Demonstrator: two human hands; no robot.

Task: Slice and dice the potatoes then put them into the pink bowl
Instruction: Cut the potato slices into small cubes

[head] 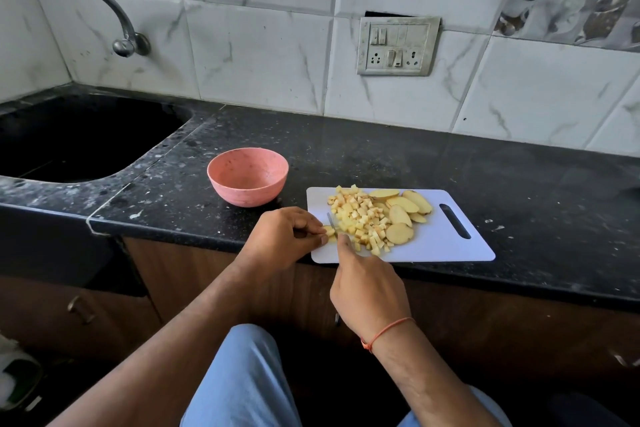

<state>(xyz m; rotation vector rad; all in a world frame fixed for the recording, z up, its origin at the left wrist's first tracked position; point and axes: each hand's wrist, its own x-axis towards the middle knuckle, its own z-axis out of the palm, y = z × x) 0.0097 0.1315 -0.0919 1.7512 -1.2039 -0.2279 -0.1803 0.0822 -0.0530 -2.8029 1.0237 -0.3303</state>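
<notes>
On the white plastic cutting board point(446, 246), beside the empty pink bowl point(248, 176), many diced potato cubes point(360, 218) lay near uncut slices point(403, 210), while the left hand point(282, 239) pinched a piece and the right hand point(367, 291) gripped a small knife point(331, 221).

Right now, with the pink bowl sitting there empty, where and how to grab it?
Take the pink bowl by its rim, on the near-right side facing the cutting board. It stands upright with its mouth open and nothing seen inside, so the fingers can hook over the lip, thumb outside. The rounded wall tapers to a small base and looks likely to slip in a side pinch. Come from above.
</notes>
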